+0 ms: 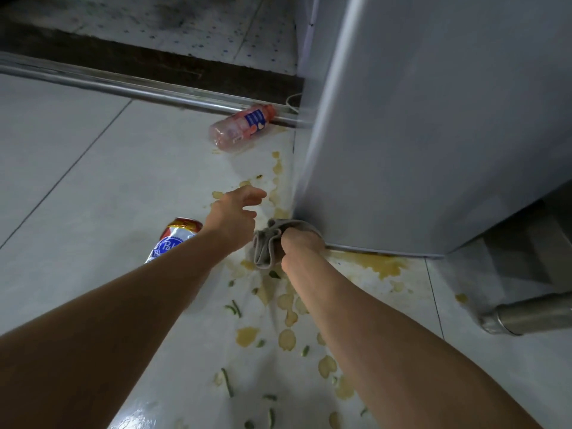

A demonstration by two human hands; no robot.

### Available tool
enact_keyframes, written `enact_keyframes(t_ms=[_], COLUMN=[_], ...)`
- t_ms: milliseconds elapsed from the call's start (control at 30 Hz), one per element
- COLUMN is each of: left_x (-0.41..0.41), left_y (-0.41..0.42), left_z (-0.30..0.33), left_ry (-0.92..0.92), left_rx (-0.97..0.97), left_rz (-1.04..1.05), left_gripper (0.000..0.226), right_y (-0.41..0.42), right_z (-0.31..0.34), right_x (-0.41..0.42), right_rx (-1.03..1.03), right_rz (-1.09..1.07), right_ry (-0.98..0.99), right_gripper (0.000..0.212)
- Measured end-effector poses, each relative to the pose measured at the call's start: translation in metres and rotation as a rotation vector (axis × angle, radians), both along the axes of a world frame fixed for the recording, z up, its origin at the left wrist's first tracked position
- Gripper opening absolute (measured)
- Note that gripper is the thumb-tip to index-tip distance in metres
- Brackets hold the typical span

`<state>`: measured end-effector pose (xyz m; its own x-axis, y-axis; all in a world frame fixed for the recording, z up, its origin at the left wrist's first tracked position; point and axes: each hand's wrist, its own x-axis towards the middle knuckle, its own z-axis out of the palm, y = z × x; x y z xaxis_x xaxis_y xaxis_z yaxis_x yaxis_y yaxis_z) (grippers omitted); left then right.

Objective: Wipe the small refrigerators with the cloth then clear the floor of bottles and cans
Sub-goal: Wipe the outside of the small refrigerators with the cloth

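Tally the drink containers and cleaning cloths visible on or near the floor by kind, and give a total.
Plastic bottles: 1, the pink bottle lying on its side by the metal rail.
Cans: 1, the can lying partly behind the left forearm.
Cloths: 1, the grey cloth gripped by the right hand at the refrigerator base.
Total: 3

Open floor (77, 156) lies left of the refrigerator (433, 134), which walls off the right. A can (176, 239) and a bottle (241, 126) lie in the way; the metal rail (123, 85) seems to close the far edge.
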<state>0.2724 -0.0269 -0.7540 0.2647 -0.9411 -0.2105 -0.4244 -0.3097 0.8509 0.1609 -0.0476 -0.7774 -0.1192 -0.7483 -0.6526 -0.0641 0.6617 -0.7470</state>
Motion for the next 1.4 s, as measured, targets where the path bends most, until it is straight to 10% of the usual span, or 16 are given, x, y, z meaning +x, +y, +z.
enact_keyframes(t_ms=[467, 1400], left_x=[-0.027, -0.253], left_y=[0.044, -0.004], left_z=[0.066, 0.384], left_ry=[-0.134, -0.731], left_rx=[-0.062, -0.991], left_rz=[-0.039, -0.259], left_gripper=[0.047, 0.061], right_y=[0.052, 0.009], right_z=[0.053, 0.385], right_x=[-0.085, -0.262], right_rx=[-0.419, -1.271], right_rz=[0.292, -0.545], right_ry=[0.521, 0.382], right_gripper=[0.026, 0.046])
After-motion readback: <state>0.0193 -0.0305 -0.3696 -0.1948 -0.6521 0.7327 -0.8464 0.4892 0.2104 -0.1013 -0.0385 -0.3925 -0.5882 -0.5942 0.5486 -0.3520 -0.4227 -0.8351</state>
